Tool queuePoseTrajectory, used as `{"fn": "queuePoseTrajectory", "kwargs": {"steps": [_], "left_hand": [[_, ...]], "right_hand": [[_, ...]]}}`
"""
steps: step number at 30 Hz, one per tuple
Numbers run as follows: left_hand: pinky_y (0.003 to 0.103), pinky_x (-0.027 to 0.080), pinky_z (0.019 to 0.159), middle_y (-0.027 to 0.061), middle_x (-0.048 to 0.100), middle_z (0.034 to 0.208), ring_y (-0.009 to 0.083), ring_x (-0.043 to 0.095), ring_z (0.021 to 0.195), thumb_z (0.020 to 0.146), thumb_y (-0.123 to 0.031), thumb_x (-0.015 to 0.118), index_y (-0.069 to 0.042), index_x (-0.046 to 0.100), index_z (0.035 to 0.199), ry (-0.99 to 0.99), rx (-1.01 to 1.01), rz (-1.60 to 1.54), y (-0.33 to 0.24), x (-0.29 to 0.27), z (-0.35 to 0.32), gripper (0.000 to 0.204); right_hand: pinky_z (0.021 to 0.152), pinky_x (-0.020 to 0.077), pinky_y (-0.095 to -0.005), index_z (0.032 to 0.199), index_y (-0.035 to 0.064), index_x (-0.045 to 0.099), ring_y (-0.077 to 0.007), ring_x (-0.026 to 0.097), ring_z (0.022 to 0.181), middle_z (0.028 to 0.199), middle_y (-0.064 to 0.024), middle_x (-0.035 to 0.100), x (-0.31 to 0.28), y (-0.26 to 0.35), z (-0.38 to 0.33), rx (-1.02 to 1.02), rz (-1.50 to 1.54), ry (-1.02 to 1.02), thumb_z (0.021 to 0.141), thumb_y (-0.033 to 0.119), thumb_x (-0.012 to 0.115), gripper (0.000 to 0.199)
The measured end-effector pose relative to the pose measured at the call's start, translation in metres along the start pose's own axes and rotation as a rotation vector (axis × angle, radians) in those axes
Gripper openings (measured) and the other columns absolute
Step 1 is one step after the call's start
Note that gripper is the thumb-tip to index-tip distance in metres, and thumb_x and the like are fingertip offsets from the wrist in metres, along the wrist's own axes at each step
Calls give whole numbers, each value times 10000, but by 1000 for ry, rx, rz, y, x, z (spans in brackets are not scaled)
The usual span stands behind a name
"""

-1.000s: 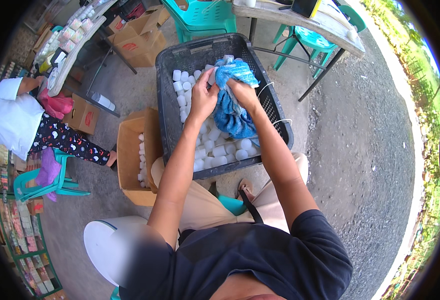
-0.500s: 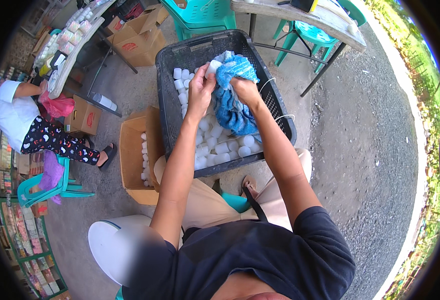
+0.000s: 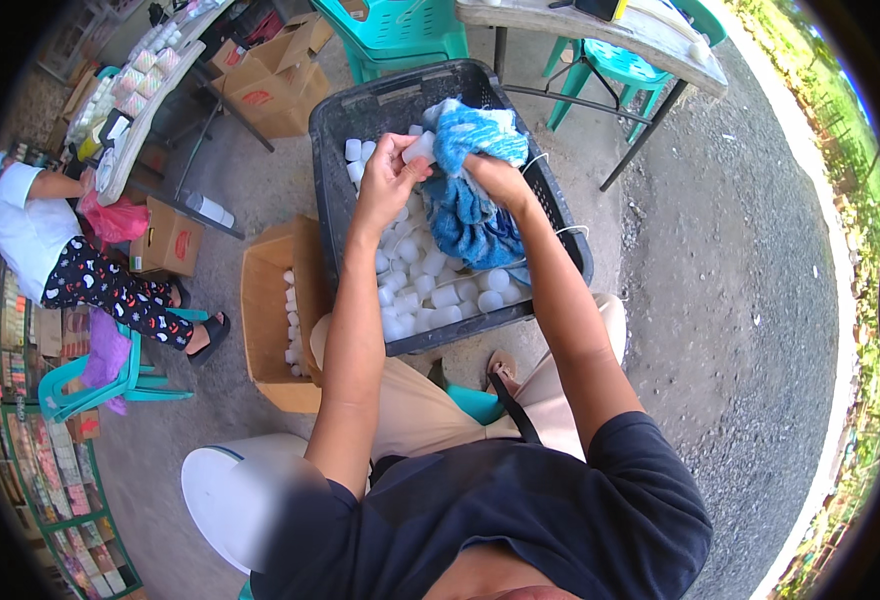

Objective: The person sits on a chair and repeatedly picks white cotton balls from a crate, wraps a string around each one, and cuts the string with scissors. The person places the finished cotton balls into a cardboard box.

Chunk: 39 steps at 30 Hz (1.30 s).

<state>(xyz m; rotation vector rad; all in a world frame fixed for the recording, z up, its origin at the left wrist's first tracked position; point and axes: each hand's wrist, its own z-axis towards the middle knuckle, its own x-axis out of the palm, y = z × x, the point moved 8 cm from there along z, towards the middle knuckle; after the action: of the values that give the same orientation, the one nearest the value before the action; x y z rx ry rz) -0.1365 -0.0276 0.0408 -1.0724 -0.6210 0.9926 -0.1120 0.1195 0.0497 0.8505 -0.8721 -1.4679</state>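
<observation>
We see both bare hands raised over a dark plastic crate (image 3: 332, 150) that rests across the person's lap. The left hand (image 3: 388, 180) has its fingers curled round a small white cylindrical container (image 3: 421, 147), gripping it by the lower end so that the top pokes out toward the cloth. The right hand (image 3: 497, 176) is bunched into a blue towel (image 3: 470, 205), its fingers closed on the fabric; the upper fold of the towel is pressed against the container, and the rest hangs down into the crate. We cannot tell exactly how the right fingertips lie, since the cloth covers them. Below the hands, the crate is filled with many more white containers (image 3: 440, 300) of the same kind, piled loosely along its floor and near side. Just beside the crate on the person's left stands an open cardboard box (image 3: 265, 320) with a few white containers lying in it. At the lower left, close to the person's body, we see a white rounded object (image 3: 222, 490), partly blurred. Beyond the crate are teal plastic chairs (image 3: 400, 35) and a table (image 3: 600, 30) with dark metal legs, all on grey paved ground. Far to the left another person (image 3: 60, 260) in a white top and patterned trousers sits on a teal chair (image 3: 90, 385), well apart from the crate, near more cardboard boxes (image 3: 270, 85).
</observation>
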Motion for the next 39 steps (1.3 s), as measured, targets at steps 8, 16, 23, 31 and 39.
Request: {"fn": "queuePoseTrajectory", "kwargs": {"steps": [8,16,23,31,39], "left_hand": [[266,483,702,61,577,859,115,589,820,858,35,614,-13,475,998,-9,99,308,-11,22,-6,203],[321,514,771,140,633,1018,207,642,952,829,-67,701,7,482,1020,2,138,484,-22,19,-12,300],[302,466,932,123,578,1137,186,587,1066,886,-127,664,-10,441,1185,-114,206,-184,-15,1,-1,391],[405,177,1126,174,371,1455,300,239,1383,987,-398,458,-45,529,1308,-110,55,139,-5,3,-1,482],[270,433,901,48,564,1140,131,539,1024,883,-246,689,-16,528,1234,-142,77,-124,-5,-8,5,449]], "right_hand": [[819,480,-317,966,-6,659,-224,632,901,968,-109,667,-3,-12,-3,5,17,-79,856,31,513,187],[635,566,-309,1070,44,617,-188,662,788,958,-78,654,10,-58,-14,570,732,-134,929,61,522,171],[766,578,-383,1053,-24,609,-253,680,861,984,-153,668,17,-38,-9,584,1165,-123,859,-12,524,213],[750,518,-313,1120,18,602,-180,630,863,1017,-80,648,33,-39,-19,514,666,-2,836,12,579,285],[735,464,-290,977,36,647,-128,560,849,936,-39,633,51,-35,-12,285,536,-164,836,27,579,156]]}}
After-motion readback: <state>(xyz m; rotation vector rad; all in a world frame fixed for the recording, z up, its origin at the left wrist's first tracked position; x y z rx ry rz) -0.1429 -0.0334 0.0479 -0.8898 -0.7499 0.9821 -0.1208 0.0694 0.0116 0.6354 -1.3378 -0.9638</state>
